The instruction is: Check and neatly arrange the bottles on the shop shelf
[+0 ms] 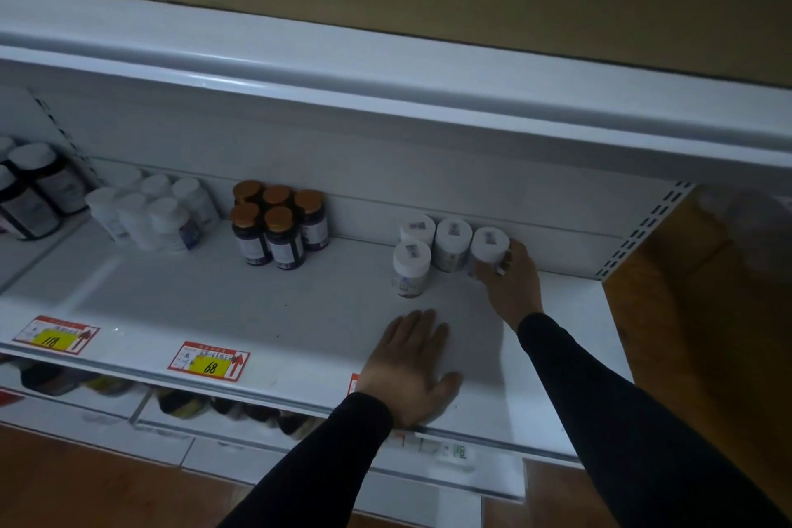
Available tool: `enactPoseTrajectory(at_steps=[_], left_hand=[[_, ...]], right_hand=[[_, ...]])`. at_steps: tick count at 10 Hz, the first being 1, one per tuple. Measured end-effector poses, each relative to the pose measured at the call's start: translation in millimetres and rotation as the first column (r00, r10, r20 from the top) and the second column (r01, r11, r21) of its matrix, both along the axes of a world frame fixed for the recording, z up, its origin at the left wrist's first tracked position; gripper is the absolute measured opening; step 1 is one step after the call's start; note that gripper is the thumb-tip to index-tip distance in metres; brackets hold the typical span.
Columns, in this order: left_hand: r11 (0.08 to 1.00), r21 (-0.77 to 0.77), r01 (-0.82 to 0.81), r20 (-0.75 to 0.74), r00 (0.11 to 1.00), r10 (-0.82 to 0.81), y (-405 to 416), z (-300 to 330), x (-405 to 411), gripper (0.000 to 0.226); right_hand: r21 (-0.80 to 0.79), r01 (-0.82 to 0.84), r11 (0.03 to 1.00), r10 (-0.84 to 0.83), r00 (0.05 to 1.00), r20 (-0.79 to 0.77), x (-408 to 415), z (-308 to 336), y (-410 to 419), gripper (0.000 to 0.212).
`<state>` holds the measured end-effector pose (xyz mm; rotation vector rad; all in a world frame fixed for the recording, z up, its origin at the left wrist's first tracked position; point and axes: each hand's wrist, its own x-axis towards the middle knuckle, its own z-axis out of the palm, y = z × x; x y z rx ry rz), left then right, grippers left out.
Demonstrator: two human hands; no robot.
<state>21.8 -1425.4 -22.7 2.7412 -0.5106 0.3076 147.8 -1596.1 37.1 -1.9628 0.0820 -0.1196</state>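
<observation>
As counted: four white bottles point(433, 249).

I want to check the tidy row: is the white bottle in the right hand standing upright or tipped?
Upright. The white bottle shows its round cap on top like its neighbours, while the right hand grips its side.

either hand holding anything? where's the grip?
The right hand grips the rightmost white bottle of the group of four, fingers wrapped round its side below the cap. The left hand holds nothing, lying flat on the shelf.
</observation>
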Motion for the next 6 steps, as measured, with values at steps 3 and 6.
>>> enactPoseTrajectory(at_steps=[3,6], left_hand=[[1.000,0.009,-0.002,0.051,0.999,0.002,0.9,-4.0,0.7,0.065],[1.000,0.013,-0.012,0.064,0.998,0.011,0.5,-5.5,0.6,0.065]], right_hand=[[-0.005,0.021,1.000,-0.022,0.996,-0.088,7.4,-5.1,1.7,0.062],[-0.166,0.053,0.985,-0.068,0.994,-0.090,-11.7,5.4,-22.1,0.066]])
